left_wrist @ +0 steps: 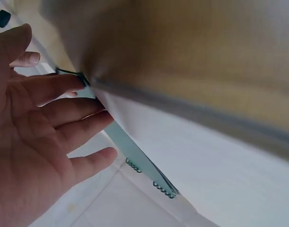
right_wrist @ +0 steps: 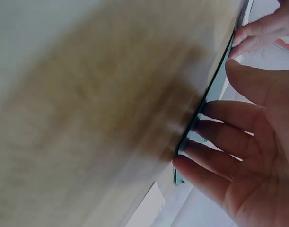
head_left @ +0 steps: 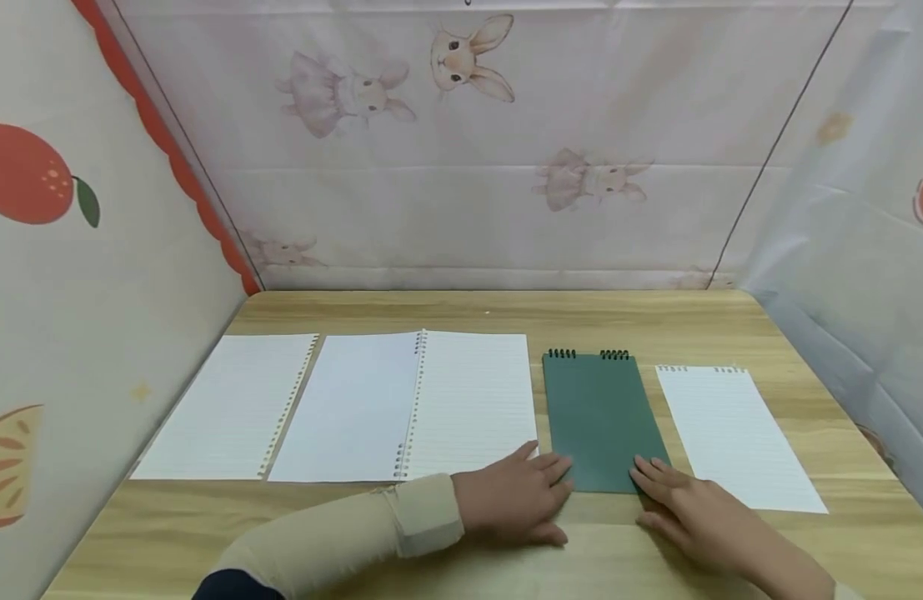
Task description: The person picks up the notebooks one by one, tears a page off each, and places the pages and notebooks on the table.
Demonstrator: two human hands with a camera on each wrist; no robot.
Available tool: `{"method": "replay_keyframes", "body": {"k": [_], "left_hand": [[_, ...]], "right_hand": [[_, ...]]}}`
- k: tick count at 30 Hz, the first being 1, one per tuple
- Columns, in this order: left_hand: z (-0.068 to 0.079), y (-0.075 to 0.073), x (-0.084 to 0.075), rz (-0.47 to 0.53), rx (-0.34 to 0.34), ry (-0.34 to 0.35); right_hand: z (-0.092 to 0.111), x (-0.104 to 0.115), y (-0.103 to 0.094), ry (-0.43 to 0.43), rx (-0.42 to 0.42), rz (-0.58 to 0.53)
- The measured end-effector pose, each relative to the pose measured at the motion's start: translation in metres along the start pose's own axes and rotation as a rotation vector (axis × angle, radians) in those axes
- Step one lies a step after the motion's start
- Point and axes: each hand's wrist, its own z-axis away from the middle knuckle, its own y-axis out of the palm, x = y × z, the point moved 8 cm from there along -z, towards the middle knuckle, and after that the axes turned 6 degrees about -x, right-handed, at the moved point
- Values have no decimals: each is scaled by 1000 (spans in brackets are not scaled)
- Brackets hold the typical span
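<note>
A green spiral notepad (head_left: 602, 417) lies flat on the table, its black coil at the far edge. My left hand (head_left: 515, 497) reaches across the near edge of an open spiral notebook (head_left: 476, 400), fingertips at the notepad's near left corner. At the near right corner, my right hand (head_left: 701, 521) rests its fingertips on the notepad's edge. Both hands have extended fingers, the thumbs on the table side. In the right wrist view, the fingertips line the edge of the notepad (right_wrist: 215, 90).
A lined sheet (head_left: 739, 433) with punched holes along its top lies right of the notepad. Another lined sheet (head_left: 228, 404), holes down its right side, lies at the far left. The wooden table (head_left: 386, 304) meets fabric walls at the back and sides.
</note>
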Motion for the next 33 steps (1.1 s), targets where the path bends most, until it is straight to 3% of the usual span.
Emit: {"method": "replay_keyframes", "body": {"k": [7,13,16,19,25,29,33], "left_hand": [[-13,4,28,37,28,-63],[-14,8,36,110,34,-88],[-13,10,41,140,3,-100],[-8,8,45,186,-78,-84],[20,-8,52,321,-278,-21],[50,-19,63,359,-380,-60],[87,-31,82,355,-500,-110]], "right_hand": [[-17,-8,-1,3,-24,35],[-25,-13,-2,4,36,34],[-27,-13,-3,11,71,24],[-29,-11,-3,12,101,10],[-34,-10,-3,20,150,-40],[-40,-9,-6,41,187,-106],[-54,5,-12,-8,145,-152]]}}
